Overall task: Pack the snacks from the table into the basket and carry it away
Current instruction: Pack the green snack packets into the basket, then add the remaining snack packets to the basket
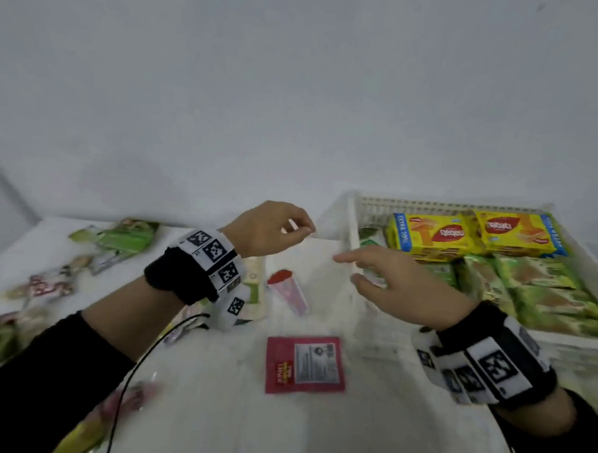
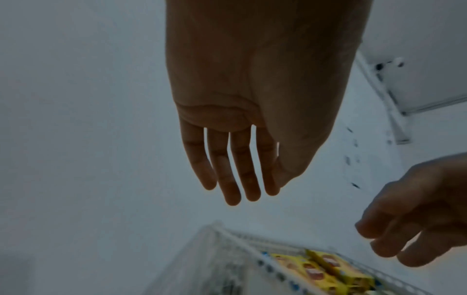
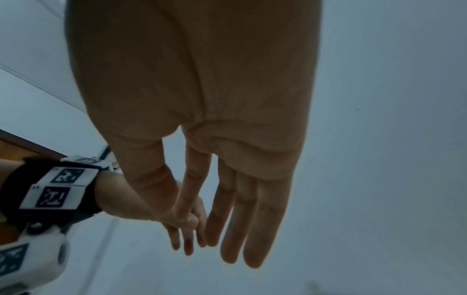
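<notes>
Hovering empty with fingers loose, the left grip [image 1: 270, 230] and right grip [image 1: 396, 287] hung between picks: the basket [image 1: 350, 225] was part-filled, snacks like the red packet [image 1: 305, 363] lay on the counter [image 1: 367, 428], likely next.

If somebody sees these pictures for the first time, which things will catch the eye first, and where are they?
Two bare hands hang over the table, empty: the left hand with loosely curled fingers, the right hand spread by the white basket. On the right, that basket already holds two bright yellow boxes at the back and green packets in front. A red sachet lies on the white table, nearest the camera.
</notes>
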Action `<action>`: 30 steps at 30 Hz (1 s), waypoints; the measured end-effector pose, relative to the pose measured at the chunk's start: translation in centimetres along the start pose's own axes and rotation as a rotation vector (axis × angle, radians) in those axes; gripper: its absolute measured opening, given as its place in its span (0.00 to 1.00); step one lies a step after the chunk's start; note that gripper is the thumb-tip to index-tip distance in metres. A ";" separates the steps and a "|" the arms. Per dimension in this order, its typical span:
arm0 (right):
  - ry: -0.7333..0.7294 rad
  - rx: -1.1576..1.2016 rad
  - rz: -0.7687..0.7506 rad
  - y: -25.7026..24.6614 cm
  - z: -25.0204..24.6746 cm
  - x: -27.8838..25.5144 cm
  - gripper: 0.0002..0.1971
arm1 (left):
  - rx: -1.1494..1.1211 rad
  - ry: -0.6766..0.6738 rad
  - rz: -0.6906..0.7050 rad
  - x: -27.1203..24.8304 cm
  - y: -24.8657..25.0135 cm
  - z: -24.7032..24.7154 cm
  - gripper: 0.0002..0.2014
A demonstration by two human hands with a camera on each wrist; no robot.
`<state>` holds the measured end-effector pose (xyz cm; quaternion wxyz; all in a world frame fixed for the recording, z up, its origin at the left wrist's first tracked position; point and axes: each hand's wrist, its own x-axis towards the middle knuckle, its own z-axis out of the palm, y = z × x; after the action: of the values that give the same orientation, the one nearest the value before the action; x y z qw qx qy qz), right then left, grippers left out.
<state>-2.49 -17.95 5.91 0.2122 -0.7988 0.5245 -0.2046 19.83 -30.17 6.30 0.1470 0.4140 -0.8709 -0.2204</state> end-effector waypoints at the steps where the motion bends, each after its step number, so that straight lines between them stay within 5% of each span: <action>1: -0.040 0.029 -0.001 -1.4 1.6 1.2 0.17 | -0.013 0.019 -0.046 -2.4 -2.3 -0.7 0.07; 15: -0.371 0.117 -0.024 -16.6 25.2 12.4 0.15 | 0.070 0.011 -0.470 -31.8 -25.2 -5.9 0.06; 17: -0.412 0.126 -0.016 -18.3 27.5 12.5 0.20 | 0.086 0.042 -0.493 -33.9 -27.1 -5.8 0.06; 23: -0.611 0.132 -0.024 -22.0 32.6 13.2 0.56 | 0.110 0.226 -0.542 -39.0 -33.0 -6.5 0.16; 27: -0.578 0.144 0.019 -22.4 33.7 13.7 0.49 | 0.103 0.342 -0.614 -40.1 -35.7 -6.6 0.19; 30: -0.582 0.207 0.057 -22.3 33.5 14.0 0.41 | 0.037 0.290 -0.737 -39.7 -37.0 -6.5 0.30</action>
<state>37.78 -18.68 -7.96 0.4391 -0.7829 0.4406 -0.0136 71.32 -21.43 -9.68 0.1721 0.7282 -0.6380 -0.1818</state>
